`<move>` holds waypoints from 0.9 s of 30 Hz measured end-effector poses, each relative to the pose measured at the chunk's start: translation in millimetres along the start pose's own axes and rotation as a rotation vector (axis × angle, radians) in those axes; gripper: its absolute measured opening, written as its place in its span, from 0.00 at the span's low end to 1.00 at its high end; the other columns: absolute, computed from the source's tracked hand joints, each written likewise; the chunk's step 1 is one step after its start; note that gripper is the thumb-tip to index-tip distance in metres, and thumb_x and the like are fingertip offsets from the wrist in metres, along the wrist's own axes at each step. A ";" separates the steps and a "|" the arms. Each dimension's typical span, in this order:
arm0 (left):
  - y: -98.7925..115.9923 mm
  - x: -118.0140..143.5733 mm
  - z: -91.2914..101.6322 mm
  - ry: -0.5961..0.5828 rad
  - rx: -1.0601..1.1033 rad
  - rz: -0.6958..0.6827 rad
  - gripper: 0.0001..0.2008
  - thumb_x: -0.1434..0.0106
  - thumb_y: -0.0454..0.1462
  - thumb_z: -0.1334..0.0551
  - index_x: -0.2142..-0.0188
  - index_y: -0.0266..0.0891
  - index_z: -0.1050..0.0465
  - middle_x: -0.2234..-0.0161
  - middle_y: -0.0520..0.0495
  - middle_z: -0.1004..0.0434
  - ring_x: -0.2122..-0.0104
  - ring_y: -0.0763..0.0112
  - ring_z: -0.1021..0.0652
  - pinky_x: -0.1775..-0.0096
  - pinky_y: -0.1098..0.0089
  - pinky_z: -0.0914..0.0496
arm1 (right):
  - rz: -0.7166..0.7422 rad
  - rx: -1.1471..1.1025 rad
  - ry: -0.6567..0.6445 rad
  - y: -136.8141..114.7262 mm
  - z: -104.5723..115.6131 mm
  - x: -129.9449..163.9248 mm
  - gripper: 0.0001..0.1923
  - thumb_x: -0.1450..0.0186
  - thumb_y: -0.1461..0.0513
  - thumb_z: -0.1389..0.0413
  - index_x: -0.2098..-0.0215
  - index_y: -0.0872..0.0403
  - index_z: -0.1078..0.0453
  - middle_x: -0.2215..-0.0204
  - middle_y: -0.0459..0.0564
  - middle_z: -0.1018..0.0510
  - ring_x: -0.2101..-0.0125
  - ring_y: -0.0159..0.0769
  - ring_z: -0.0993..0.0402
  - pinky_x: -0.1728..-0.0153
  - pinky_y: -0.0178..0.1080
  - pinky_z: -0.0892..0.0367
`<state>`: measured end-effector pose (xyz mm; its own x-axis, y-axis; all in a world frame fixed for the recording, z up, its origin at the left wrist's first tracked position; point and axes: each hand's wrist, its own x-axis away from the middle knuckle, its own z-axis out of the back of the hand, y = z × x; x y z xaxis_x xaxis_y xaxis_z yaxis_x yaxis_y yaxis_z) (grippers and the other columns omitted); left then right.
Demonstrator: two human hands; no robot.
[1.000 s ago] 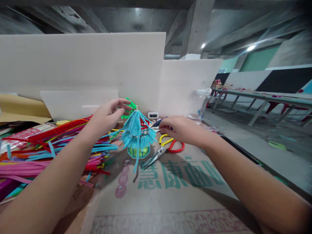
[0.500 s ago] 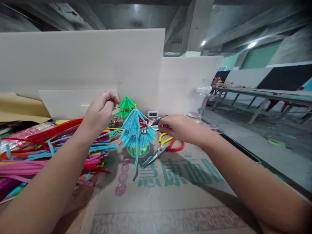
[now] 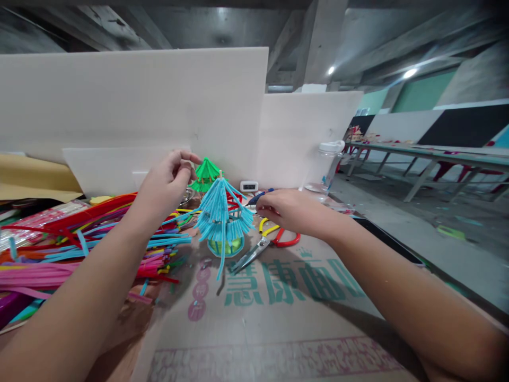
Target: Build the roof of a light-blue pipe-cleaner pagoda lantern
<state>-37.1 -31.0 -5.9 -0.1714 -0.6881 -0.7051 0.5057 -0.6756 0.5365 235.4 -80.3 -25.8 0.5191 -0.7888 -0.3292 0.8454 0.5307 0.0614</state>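
Note:
My left hand (image 3: 170, 175) is raised at the left of the small green pavilion model (image 3: 207, 172), its index finger stretched toward the green roof and the thumb apart. I see nothing between its fingers. My right hand (image 3: 294, 209) curls low over a dark blue tool (image 3: 258, 198) with a dark pointed tip; the palm hides most of it. Between the hands stands a light blue pavilion model (image 3: 223, 212) with a two-tiered roof of pipe cleaners. One long blue strand hangs down its front. Scissors (image 3: 262, 243) with yellow and red handles lie beside it.
Loose pipe cleaners (image 3: 79, 249) in many colours are heaped at the left. White boards (image 3: 139, 101) stand behind. A small white digital clock (image 3: 249, 185) and a clear plastic bottle (image 3: 321, 164) stand at the back. Printed sheeting (image 3: 246, 334) covers the table.
My left hand has moved slightly right, toward the green roof, and its fingers have opened out. The right hand has barely shifted; the blue model and scissors look unmoved.

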 end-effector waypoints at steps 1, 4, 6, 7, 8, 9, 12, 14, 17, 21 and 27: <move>0.2 0.1 0.5 0.003 -0.030 0.001 0.11 0.34 0.36 0.48 0.57 0.43 0.28 0.70 0.49 0.29 0.70 0.68 0.28 0.69 0.68 0.35 | -0.002 -0.009 -0.004 -0.3 0.1 0.0 0.08 0.32 0.62 0.48 0.61 0.51 0.25 0.66 0.49 0.20 0.67 0.35 0.26 0.70 0.34 0.43; -0.8 -0.1 0.6 -0.022 -0.075 0.014 0.13 0.34 0.37 0.47 0.57 0.44 0.25 0.69 0.49 0.28 0.74 0.70 0.31 0.73 0.68 0.39 | 0.001 -0.017 -0.003 0.1 -0.6 -0.3 0.09 0.31 0.62 0.48 0.61 0.51 0.25 0.66 0.49 0.20 0.67 0.35 0.26 0.70 0.34 0.42; -2.3 -0.4 -0.1 -0.033 -0.077 0.010 0.13 0.34 0.39 0.46 0.57 0.43 0.24 0.69 0.49 0.29 0.76 0.72 0.33 0.74 0.69 0.40 | 0.008 -0.014 0.004 1.0 -1.7 -0.5 0.09 0.31 0.62 0.48 0.61 0.51 0.25 0.67 0.49 0.20 0.67 0.35 0.26 0.69 0.34 0.42; -3.0 -0.5 -0.5 -0.034 -0.077 0.000 0.13 0.34 0.39 0.46 0.57 0.42 0.24 0.68 0.48 0.28 0.75 0.71 0.32 0.73 0.69 0.39 | 0.010 -0.012 0.006 1.5 -2.3 -0.5 0.09 0.31 0.62 0.48 0.61 0.51 0.25 0.67 0.50 0.20 0.67 0.35 0.26 0.69 0.34 0.42; -3.4 -0.6 -0.7 -0.031 -0.081 -0.014 0.13 0.35 0.40 0.45 0.57 0.41 0.24 0.67 0.48 0.27 0.73 0.71 0.30 0.71 0.69 0.37 | 0.012 -0.011 0.008 1.9 -2.8 -0.6 0.09 0.31 0.62 0.48 0.61 0.51 0.25 0.67 0.50 0.20 0.67 0.35 0.26 0.69 0.34 0.42; -3.6 -0.6 -0.9 -0.023 -0.088 -0.032 0.12 0.35 0.40 0.44 0.57 0.41 0.24 0.66 0.47 0.26 0.70 0.70 0.28 0.68 0.69 0.35 | 0.012 -0.009 0.009 2.1 -3.3 -0.6 0.08 0.31 0.62 0.47 0.62 0.51 0.25 0.67 0.50 0.20 0.67 0.36 0.26 0.69 0.34 0.42; -2.4 0.1 -0.3 0.004 -0.116 -0.048 0.11 0.38 0.40 0.40 0.59 0.41 0.23 0.63 0.47 0.23 0.63 0.66 0.25 0.60 0.68 0.32 | 0.008 -0.001 0.009 2.1 -3.9 -0.8 0.08 0.32 0.62 0.47 0.62 0.52 0.25 0.67 0.50 0.20 0.67 0.36 0.26 0.68 0.34 0.41; -0.7 0.9 0.3 0.010 -0.090 -0.021 0.12 0.38 0.41 0.39 0.58 0.40 0.23 0.66 0.48 0.24 0.64 0.67 0.24 0.63 0.69 0.32 | 0.001 0.011 -0.006 1.4 -3.6 -1.0 0.09 0.31 0.61 0.47 0.61 0.52 0.25 0.66 0.50 0.20 0.66 0.36 0.25 0.68 0.35 0.41; 1.4 2.1 0.3 -0.009 -0.023 0.017 0.14 0.36 0.42 0.42 0.55 0.39 0.24 0.72 0.50 0.28 0.73 0.71 0.27 0.72 0.71 0.36 | -0.012 0.037 -0.039 -0.2 -2.4 -1.3 0.10 0.31 0.61 0.49 0.60 0.53 0.25 0.65 0.51 0.19 0.64 0.38 0.24 0.68 0.35 0.40; 1.3 2.4 -1.3 -0.023 -0.053 0.057 0.15 0.35 0.42 0.45 0.55 0.39 0.25 0.79 0.53 0.36 0.82 0.74 0.37 0.79 0.72 0.45 | -0.023 0.048 -0.056 -1.8 -1.2 -1.6 0.11 0.30 0.62 0.49 0.59 0.54 0.25 0.63 0.52 0.19 0.63 0.39 0.24 0.67 0.36 0.40; 0.7 1.3 -1.4 0.024 -0.118 -0.073 0.15 0.38 0.37 0.44 0.53 0.39 0.25 0.60 0.45 0.25 0.66 0.68 0.25 0.64 0.70 0.32 | -0.020 0.052 -0.051 -0.1 -2.8 -1.5 0.11 0.31 0.62 0.50 0.60 0.54 0.25 0.64 0.51 0.19 0.65 0.38 0.25 0.68 0.35 0.42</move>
<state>-35.8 -32.0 -7.1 -0.1921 -0.6307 -0.7519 0.5890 -0.6869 0.4257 234.2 -78.3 -27.9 0.5070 -0.8143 -0.2827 0.8601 0.4992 0.1049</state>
